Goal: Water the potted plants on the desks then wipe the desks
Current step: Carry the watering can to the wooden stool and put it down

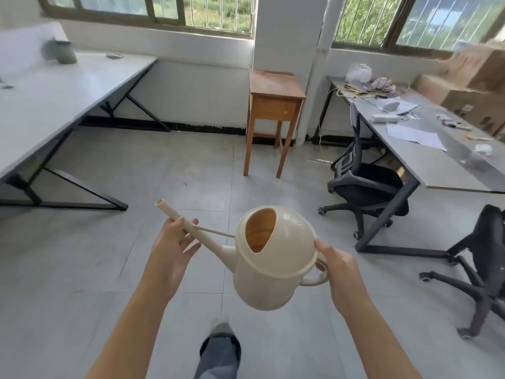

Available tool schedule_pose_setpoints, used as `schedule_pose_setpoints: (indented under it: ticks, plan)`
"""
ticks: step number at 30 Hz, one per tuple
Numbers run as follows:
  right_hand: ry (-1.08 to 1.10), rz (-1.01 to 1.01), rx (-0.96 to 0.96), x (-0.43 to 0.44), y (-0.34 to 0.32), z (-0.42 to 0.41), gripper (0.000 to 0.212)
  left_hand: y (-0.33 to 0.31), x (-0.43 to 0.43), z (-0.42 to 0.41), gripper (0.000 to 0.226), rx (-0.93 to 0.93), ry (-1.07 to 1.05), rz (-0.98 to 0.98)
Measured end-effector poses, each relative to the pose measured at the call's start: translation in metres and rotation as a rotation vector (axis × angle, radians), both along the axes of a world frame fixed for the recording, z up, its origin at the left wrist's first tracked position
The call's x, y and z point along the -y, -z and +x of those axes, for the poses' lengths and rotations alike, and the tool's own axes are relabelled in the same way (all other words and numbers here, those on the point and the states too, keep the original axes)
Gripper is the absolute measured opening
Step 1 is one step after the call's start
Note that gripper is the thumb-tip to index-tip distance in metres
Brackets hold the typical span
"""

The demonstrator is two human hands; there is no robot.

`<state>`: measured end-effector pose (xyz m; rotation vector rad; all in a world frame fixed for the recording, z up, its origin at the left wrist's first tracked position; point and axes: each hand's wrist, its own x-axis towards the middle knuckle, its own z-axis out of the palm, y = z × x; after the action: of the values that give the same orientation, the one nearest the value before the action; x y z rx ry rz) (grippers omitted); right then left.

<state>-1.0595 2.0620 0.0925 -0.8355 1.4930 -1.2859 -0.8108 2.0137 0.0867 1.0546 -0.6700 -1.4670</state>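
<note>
Careful: left hand [170, 247] pinching the spout [175, 214], right hand [341, 272] curled round the handle [317, 279], you could tip the watering can [273, 263] and slosh any water onto the floor [82, 242].

Wooden side table [274, 105] by pillar [284, 31]; black office chair [366, 184], second chair [492, 242] at right edge; cardboard boxes [472, 77], papers [412, 134], tangled wires [374, 87].

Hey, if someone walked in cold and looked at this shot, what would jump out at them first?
The cream plastic watering can dominates, held at centre foreground, the right hand gripping its handle and the left hand holding its long spout. Behind it, a small brown wooden side table stands against the white pillar. A dark green pot sits far off on the long white desk at upper left.
</note>
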Motion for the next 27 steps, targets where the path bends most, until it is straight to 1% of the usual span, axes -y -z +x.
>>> schedule_pose_setpoints:
  ticks: [1, 5, 10, 13, 17, 22, 27]
  plan:
    - [-0.002, -0.010, 0.008, 0.022, 0.003, -0.006, 0.033, 0.003, 0.020, -0.004, 0.015, 0.005, 0.001, -0.001]
    - [-0.025, -0.011, -0.005, 0.116, 0.011, -0.029, 0.038, 0.012, 0.105, -0.018, 0.017, -0.009, 0.022, -0.002]
    - [0.003, -0.003, -0.055, 0.227, 0.005, -0.051, 0.031, 0.004, 0.220, -0.041, 0.018, -0.026, 0.059, -0.003]
    - [0.033, 0.003, -0.047, 0.289, 0.001, -0.067, 0.026, -0.003, 0.285, -0.057, 0.018, -0.025, 0.072, 0.004]
    - [0.050, -0.017, -0.046, 0.365, -0.001, -0.087, 0.028, -0.008, 0.364, -0.080, 0.017, -0.035, 0.058, 0.021]
    - [0.058, -0.005, -0.045, 0.474, 0.000, -0.122, 0.031, -0.009, 0.460, -0.117, 0.016, -0.017, 0.026, -0.021]
    - [0.023, -0.072, -0.023, 0.585, -0.008, -0.160, 0.028, -0.013, 0.561, -0.159, 0.020, 0.003, -0.025, -0.051]
